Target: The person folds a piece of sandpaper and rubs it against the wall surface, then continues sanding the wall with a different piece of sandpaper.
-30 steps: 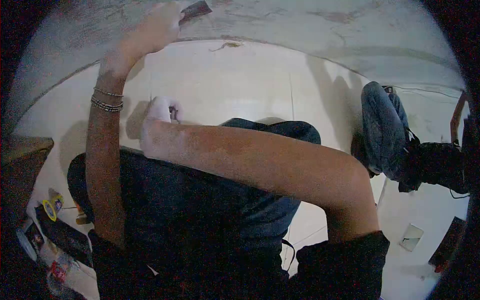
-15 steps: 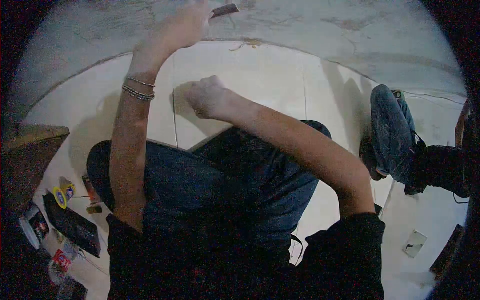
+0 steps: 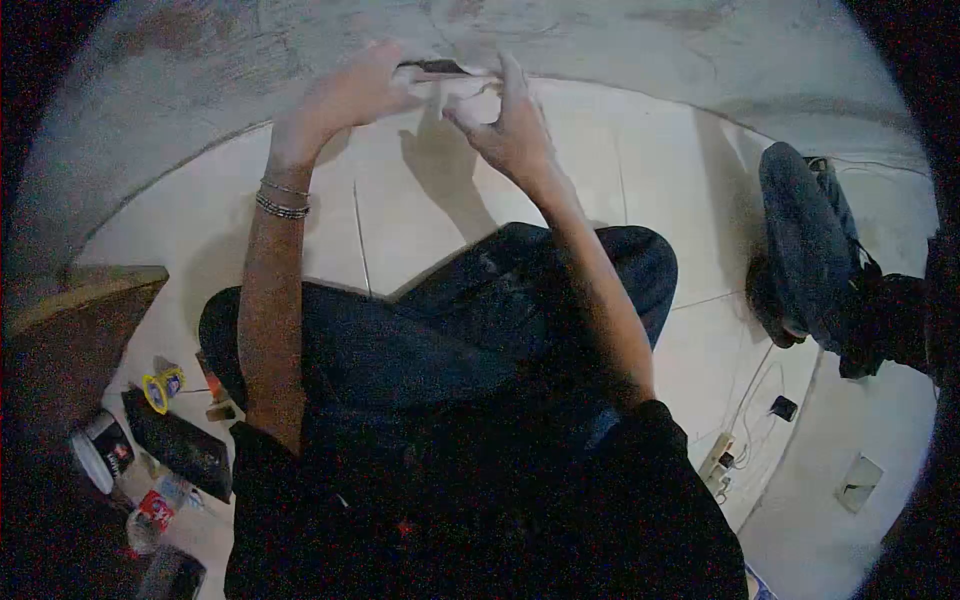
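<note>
My left hand (image 3: 365, 95), with beaded bracelets on its wrist, is closed on one end of a dark narrow strip (image 3: 437, 67). The strip lies level along the foot of the grey, patchy wall (image 3: 300, 50). Facing it from the right is my right hand (image 3: 512, 135), thumb and forefinger spread apart, with nothing visible between them. Its forefinger tip comes close to the strip's far end. Whitish dust coats both hands.
I sit cross-legged on a tiled floor (image 3: 560, 140). On the left are a wooden piece (image 3: 90, 300), a tub (image 3: 100, 450), a dark flat box (image 3: 180, 445) and a bottle (image 3: 155, 510). Another person's leg (image 3: 805, 240) and a power strip (image 3: 716, 460) are at right.
My left hand has come down the wall with the strip. My right hand has risen from over the floor to the wall's foot, opening from a closed shape. The view has shifted slightly.
</note>
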The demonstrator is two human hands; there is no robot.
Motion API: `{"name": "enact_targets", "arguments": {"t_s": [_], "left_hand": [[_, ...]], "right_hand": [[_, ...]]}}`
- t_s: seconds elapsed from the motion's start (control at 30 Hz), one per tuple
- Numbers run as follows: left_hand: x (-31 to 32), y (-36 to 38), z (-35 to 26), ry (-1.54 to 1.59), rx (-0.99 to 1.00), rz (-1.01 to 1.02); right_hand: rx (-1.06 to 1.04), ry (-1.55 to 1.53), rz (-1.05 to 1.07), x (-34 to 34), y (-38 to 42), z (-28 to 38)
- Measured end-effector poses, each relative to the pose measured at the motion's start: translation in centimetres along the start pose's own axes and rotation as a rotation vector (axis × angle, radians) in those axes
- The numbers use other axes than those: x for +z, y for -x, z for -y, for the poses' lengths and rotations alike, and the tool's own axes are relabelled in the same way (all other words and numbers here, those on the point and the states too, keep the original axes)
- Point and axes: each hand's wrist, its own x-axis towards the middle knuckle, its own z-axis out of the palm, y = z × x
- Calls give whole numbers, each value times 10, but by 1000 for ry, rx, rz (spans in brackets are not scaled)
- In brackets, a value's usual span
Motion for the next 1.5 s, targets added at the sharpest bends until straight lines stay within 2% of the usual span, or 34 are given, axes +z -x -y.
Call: {"name": "enact_targets", "arguments": {"t_s": [0.1, 0.17, 0.27, 0.3, 0.33, 0.4, 0.5, 0.6, 0.73, 0.77, 0.83, 0.9, 0.93, 1.0, 1.03, 1.07, 1.17, 1.23, 1.3, 1.37, 1.4, 1.47, 1.5], "left_hand": [[-15, 0, -31, 202, 69, 156], [-25, -3, -42, 215, 56, 237], [-35, 4, -62, 132, 180, 92], [-37, 7, -68, 95, 167, 34], [-38, 10, -75, 59, 160, -25], [-36, 17, -77, 38, 143, -180], [-69, 42, -73, -165, 60, -195], [-99, 71, -39, -50, -384, -65], [-110, 96, -23, 530, -709, -162], [-111, 99, -23, 653, -785, -173], [-107, 104, 2, 836, -847, -202], [-92, 115, 63, 963, -837, -238], [-89, 108, 25, 681, -920, -393], [-68, 112, 50, 256, -790, -391], [-50, 119, 78, 47, -722, -382], [-19, 140, 145, -315, -523, -333], [-43, 107, 58, -252, -762, -323], [-17, 113, 119, -656, -569, -470], [-18, 104, 123, -755, -455, -572], [-43, 84, 56, -545, -431, -641], [-43, 85, 56, -488, -403, -623], [-41, 84, 62, -369, -349, -573], [-38, 84, 63, -404, -371, -561]], "right_hand": [[-149, -30, -4, -15, 5, 11], [-104, -81, 13, -26, 5, 18], [-141, -149, -58, -32, -4, 17], [-162, -170, -94, -33, -4, 17], [-95, -243, -83, -35, -1, 19], [-83, -203, -51, -45, 3, 24], [8, -265, 16, -53, 4, 22], [60, -343, 43, -53, 3, 20], [34, -451, -7, -50, 6, 19], [84, -475, 19, -52, 9, 21], [180, -515, 67, -53, 12, 22], [50, -413, 21, -28, 15, 12], [-13, -361, -2, -22, 16, 10], [27, -456, 37, -19, 17, 10], [50, -502, 59, -18, 19, 10], [63, -501, 88, -14, 20, 7], [90, -509, 137, -6, 19, 0], [78, -530, 141, -11, 15, 6], [56, -507, 143, -8, 13, 7], [-4, -491, 91, -6, 16, 11], [45, -520, 89, -3, 19, 13], [2, -483, 64, 1, 16, 11], [-16, -463, 51, 2, 17, 8]]}}
